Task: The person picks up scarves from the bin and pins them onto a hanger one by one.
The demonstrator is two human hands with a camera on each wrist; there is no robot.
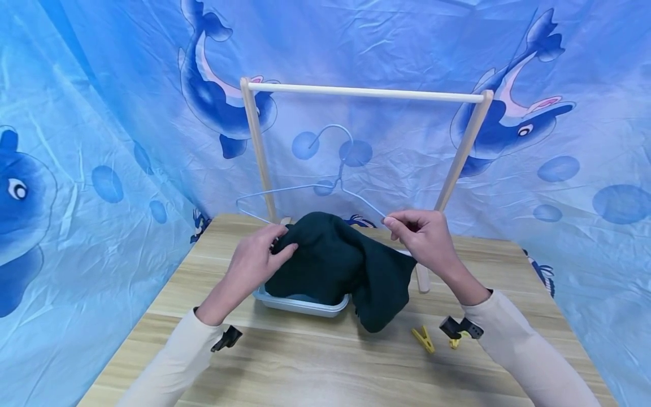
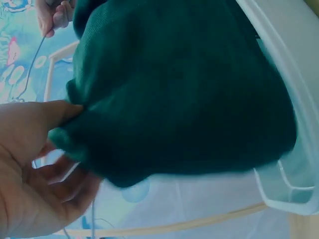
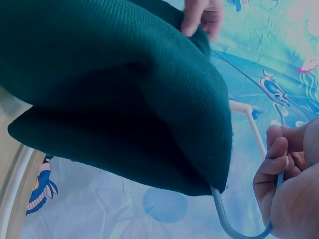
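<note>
A dark green knitted garment (image 1: 325, 260) is bunched over a pale plastic basket (image 1: 305, 307), with one part draping off to the right. My left hand (image 1: 256, 253) pinches the garment's upper left edge between thumb and fingers, as the left wrist view shows. Above the cloth stands a light blue wire hanger (image 1: 340, 172), hook upward. At its right shoulder, my right hand (image 1: 424, 240) grips the wire. In the right wrist view the hanger's lower bar (image 3: 222, 214) runs in at the garment's edge; the cloth hides the rest of that bar.
Behind the basket rises a rack with a white rail (image 1: 366, 91) and wooden posts. A yellow clothespin (image 1: 423, 340) lies on the wooden table (image 1: 315, 367) at right; another yellow piece (image 1: 454, 343) is partly covered by the right wrist camera. Blue dolphin-print sheeting (image 1: 407, 51) surrounds the table.
</note>
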